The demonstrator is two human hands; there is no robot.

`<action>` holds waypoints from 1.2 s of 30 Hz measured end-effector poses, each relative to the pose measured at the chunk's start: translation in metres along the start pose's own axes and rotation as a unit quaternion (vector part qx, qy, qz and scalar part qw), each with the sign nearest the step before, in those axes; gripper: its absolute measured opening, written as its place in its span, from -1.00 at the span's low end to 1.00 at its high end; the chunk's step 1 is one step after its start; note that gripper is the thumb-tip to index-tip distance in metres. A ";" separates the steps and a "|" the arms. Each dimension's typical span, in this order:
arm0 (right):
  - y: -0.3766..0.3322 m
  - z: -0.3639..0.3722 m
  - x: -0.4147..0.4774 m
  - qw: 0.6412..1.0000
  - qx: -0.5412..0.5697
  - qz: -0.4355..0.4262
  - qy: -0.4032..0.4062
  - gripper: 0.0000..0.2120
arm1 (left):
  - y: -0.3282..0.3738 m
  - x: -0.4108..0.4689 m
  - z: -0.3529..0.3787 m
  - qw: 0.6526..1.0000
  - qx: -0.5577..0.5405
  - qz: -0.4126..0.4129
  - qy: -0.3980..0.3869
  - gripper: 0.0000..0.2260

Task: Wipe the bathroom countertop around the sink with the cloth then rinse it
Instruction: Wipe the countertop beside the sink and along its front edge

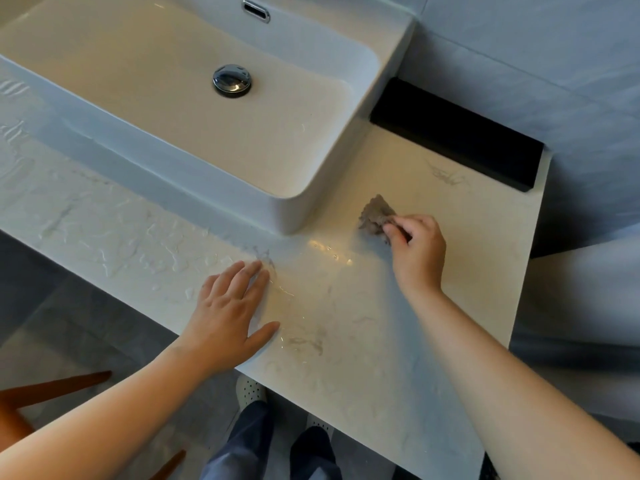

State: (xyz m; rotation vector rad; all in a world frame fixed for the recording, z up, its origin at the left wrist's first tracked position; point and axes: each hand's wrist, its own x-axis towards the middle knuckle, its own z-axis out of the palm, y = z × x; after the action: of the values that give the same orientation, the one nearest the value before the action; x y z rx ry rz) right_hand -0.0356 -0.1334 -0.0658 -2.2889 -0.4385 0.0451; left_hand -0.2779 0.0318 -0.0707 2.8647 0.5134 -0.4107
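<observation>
A small crumpled grey cloth [375, 213] lies on the pale marble countertop [363, 341], just right of the white vessel sink's [298, 206] front corner. My right hand [417, 252] pinches the cloth's near edge with curled fingers. My left hand [230, 311] rests flat on the countertop near its front edge, fingers straight and spread. Water streaks and puddles [114, 237] cover the countertop in front of the sink, to the left of my left hand.
A chrome drain plug [232, 80] sits in the sink basin, with an overflow slot [256, 10] above it. A black block [457, 133] lines the back of the countertop at the right. Below the counter edge are my feet and a brown wooden piece [52, 389].
</observation>
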 end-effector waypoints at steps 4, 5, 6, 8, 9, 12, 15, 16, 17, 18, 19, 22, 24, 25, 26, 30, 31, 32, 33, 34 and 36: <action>-0.002 0.031 0.011 0.999 -0.033 0.000 -0.022 -0.80 | -0.003 0.000 -0.001 1.000 -0.012 0.007 0.008 -0.28; -0.003 0.038 0.005 0.999 -0.032 -0.004 -0.021 -0.80 | -0.005 0.000 -0.002 1.000 -0.018 0.008 0.008 -0.29; -0.005 0.043 -0.002 0.999 -0.028 -0.012 -0.018 -0.81 | -0.007 0.000 -0.003 1.000 -0.023 0.010 0.012 -0.31; -0.008 0.049 -0.022 0.998 -0.021 -0.048 -0.025 -0.82 | -0.010 0.000 -0.004 0.999 -0.031 0.015 0.019 -0.35; -0.009 0.050 -0.034 0.997 -0.018 -0.072 -0.037 -0.82 | -0.011 0.000 -0.004 0.999 -0.034 0.017 0.020 -0.37; -0.012 0.045 -0.069 0.988 -0.009 -0.122 -0.097 -0.82 | -0.013 0.000 -0.005 0.999 -0.041 0.021 0.026 -0.37; -0.021 0.034 -0.076 0.980 0.006 -0.143 -0.139 -0.84 | -0.012 -0.002 -0.001 0.999 -0.039 0.023 0.029 -0.36; -0.025 0.031 -0.068 0.981 0.007 -0.147 -0.129 -0.84 | -0.011 -0.003 0.001 0.999 -0.037 0.020 0.031 -0.36; -0.028 0.029 -0.056 0.983 0.010 -0.144 -0.111 -0.84 | -0.010 -0.004 0.003 0.999 -0.036 0.015 0.031 -0.35; -0.031 0.028 -0.041 0.986 0.008 -0.139 -0.090 -0.84 | -0.010 -0.004 0.005 0.999 -0.036 0.010 0.033 -0.34; -0.033 0.029 -0.025 0.988 0.002 -0.133 -0.075 -0.85 | -0.009 -0.004 0.005 0.999 -0.034 0.009 0.036 -0.33; -0.036 0.041 0.013 0.991 -0.033 -0.112 -0.063 -0.86 | -0.010 -0.004 0.004 0.998 -0.036 0.015 0.039 -0.33; -0.035 0.053 0.023 0.994 -0.039 -0.076 -0.064 -0.85 | -0.011 -0.003 0.004 0.998 -0.046 0.017 0.043 -0.33; -0.035 0.059 0.023 0.996 -0.036 -0.056 -0.064 -0.84 | -0.011 -0.004 0.004 0.998 -0.052 0.017 0.042 -0.32; -0.035 0.064 0.020 0.997 -0.034 -0.044 -0.059 -0.84 | -0.012 -0.003 0.004 0.997 -0.056 0.017 0.044 -0.32; -0.036 0.073 -0.004 0.997 -0.035 -0.056 -0.047 -0.88 | -0.015 -0.003 0.003 0.995 -0.079 0.024 0.051 -0.32; -0.036 0.072 -0.011 0.996 -0.031 -0.069 -0.054 -0.89 | -0.015 -0.004 0.003 0.995 -0.084 0.024 0.051 -0.32; -0.036 0.072 -0.017 0.994 -0.030 -0.083 -0.061 -0.90 | -0.015 -0.003 0.002 0.995 -0.085 0.025 0.051 -0.31; -0.035 0.072 -0.021 0.993 -0.028 -0.095 -0.065 -0.90 | -0.016 -0.003 0.001 0.995 -0.084 0.028 0.050 -0.31; -0.034 0.072 -0.024 0.992 -0.027 -0.106 -0.070 -0.90 | -0.017 -0.003 0.001 0.995 -0.082 0.032 0.047 -0.30; -0.031 0.072 -0.032 0.989 -0.022 -0.124 -0.083 -0.88 | -0.017 -0.004 0.001 0.995 -0.085 0.032 0.047 -0.30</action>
State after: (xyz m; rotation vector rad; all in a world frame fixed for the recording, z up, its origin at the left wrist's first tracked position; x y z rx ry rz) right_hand -0.0869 -0.0732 -0.0960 -2.2659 -0.8144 0.1034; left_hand -0.2878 0.0464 -0.0736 2.7362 0.4476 -0.2100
